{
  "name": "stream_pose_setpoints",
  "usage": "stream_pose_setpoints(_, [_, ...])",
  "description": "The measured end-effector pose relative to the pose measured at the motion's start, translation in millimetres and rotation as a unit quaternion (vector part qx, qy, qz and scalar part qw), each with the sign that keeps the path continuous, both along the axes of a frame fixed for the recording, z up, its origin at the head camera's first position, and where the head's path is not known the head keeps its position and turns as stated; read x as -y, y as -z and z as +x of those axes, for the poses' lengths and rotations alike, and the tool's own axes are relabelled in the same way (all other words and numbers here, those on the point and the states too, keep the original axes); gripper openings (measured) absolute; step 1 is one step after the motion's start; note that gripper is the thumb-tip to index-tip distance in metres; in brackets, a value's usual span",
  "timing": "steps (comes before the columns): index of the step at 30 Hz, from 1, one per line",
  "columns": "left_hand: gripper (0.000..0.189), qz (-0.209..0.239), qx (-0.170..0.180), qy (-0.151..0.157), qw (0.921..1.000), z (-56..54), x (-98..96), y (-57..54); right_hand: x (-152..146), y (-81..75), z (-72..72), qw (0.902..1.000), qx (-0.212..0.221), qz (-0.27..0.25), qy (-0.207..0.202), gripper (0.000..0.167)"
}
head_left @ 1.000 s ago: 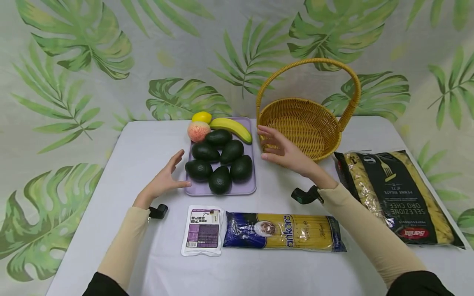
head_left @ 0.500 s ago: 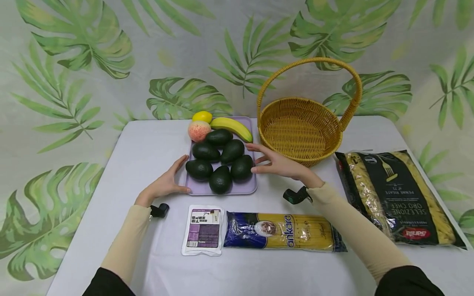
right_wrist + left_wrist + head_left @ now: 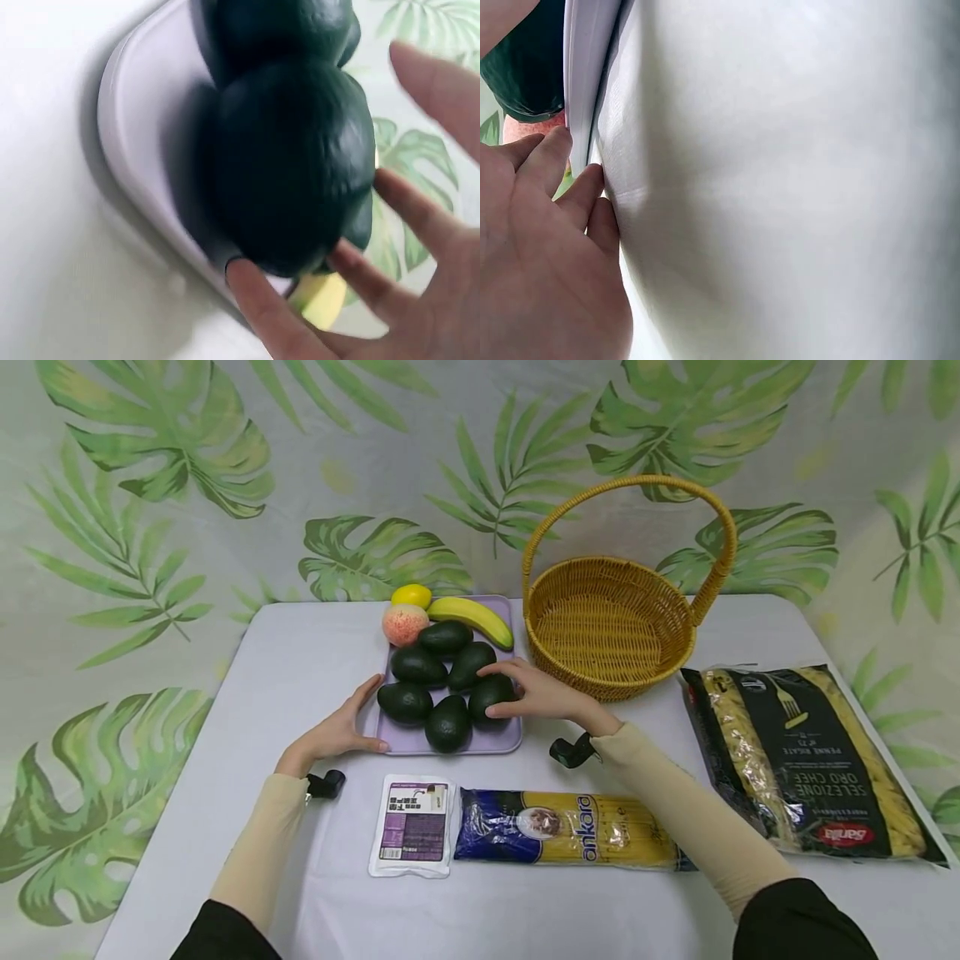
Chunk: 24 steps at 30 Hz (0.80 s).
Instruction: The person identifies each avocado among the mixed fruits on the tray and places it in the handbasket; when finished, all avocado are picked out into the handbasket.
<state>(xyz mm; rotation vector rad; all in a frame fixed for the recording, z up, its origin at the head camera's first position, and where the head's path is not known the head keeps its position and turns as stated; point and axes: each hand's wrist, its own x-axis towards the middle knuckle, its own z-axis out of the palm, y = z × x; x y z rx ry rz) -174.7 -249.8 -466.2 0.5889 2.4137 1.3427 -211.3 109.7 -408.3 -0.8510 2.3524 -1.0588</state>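
Note:
On a lilac tray (image 3: 412,744) lie several dark green avocados, with a lemon (image 3: 412,597), a peach (image 3: 406,624) and a banana (image 3: 472,617) at its far end. My right hand (image 3: 536,691) spreads its fingers around the right-hand avocado (image 3: 489,694), thumb and fingertips overlapping it. From the right wrist, fingertips show right at that avocado (image 3: 292,165), while one digit stands apart from it. My left hand (image 3: 330,735) is at the tray's left side, fingers extended; in the left wrist view its fingertips reach the tray rim (image 3: 585,67).
A wicker basket (image 3: 611,631) with a tall handle stands right of the tray. In front lie a white-and-purple packet (image 3: 412,827) and a spaghetti pack (image 3: 562,828). A large penne bag (image 3: 810,760) lies at the right edge. A leaf-patterned cloth hangs behind the table.
My right hand has moved left and down from in front of the basket to the right-hand avocado. The left hand has settled slightly closer against the tray's left side.

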Motion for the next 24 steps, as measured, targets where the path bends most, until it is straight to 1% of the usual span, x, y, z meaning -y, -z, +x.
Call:
stream_pose_setpoints(4, [0.115, -0.012, 0.014, -0.008, 0.9998, 1.0, -2.0, -3.4, 10.9, 3.4, 4.1, 0.9983, -0.022, 0.037, 0.038, 0.061])
stream_pose_setpoints(7, [0.114, -0.021, 0.015, -0.011, 0.9996, 1.1, -2.4, -3.1, 17.7, 6.5, 7.0, 0.9957, -0.041, 0.062, 0.055, 0.060])
stream_pose_setpoints(9, [0.114, -0.022, 0.015, -0.011, 0.9996, 0.8, -2.2, -2.5, 20.1, 8.2, 7.9, 0.9946, -0.048, 0.067, 0.063, 0.058])
stream_pose_setpoints(11, [0.115, -0.024, 0.016, -0.014, 0.9995, 0.5, -2.1, -2.0, 20.2, 10.0, 7.6, 0.9952, -0.044, 0.058, 0.066, 0.056])
stream_pose_setpoints(17, [0.116, -0.020, 0.013, -0.008, 0.9997, -0.2, -1.2, 0.6, 10.1, 11.5, 4.6, 0.9982, -0.010, -0.001, 0.060, 0.053])
stream_pose_setpoints(20, [0.116, -0.025, 0.012, -0.008, 0.9996, 0.1, -0.9, 1.0, 1.4, 8.6, 3.5, 0.9979, 0.010, -0.033, 0.055, 0.054])
stream_pose_setpoints(24, [0.116, -0.028, 0.012, -0.009, 0.9995, -0.2, -0.5, 0.1, -9.8, -1.4, 2.7, 0.9949, 0.042, -0.073, 0.055, 0.053])
